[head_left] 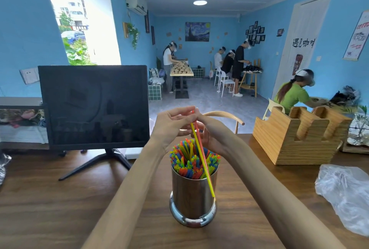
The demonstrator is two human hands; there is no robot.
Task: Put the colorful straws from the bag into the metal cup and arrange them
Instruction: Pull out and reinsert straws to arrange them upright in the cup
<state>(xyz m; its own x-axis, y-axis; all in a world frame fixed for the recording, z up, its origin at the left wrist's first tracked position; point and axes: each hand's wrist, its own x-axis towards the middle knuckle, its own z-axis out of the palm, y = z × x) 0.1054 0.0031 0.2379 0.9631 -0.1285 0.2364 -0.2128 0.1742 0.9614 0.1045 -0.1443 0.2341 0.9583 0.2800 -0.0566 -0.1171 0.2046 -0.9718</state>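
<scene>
On the wooden table (60, 198), the metal cup (193, 194) sits at six o'clock, crammed with colorful straws (187, 158). Above it, left hand (171, 123) and right hand (205, 128) pinch a yellow straw (205, 170) and red straw (199, 138) by their tops, likely to feed them in. The emptied plastic bag (345, 194) lies at three o'clock.

Upright metal cup (192, 192) crammed with colorful straws (189, 158); crumpled bag (345, 194) right.

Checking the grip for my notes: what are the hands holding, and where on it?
Both hands pinch a yellow straw and a red straw by their upper ends, above the metal cup.
</scene>
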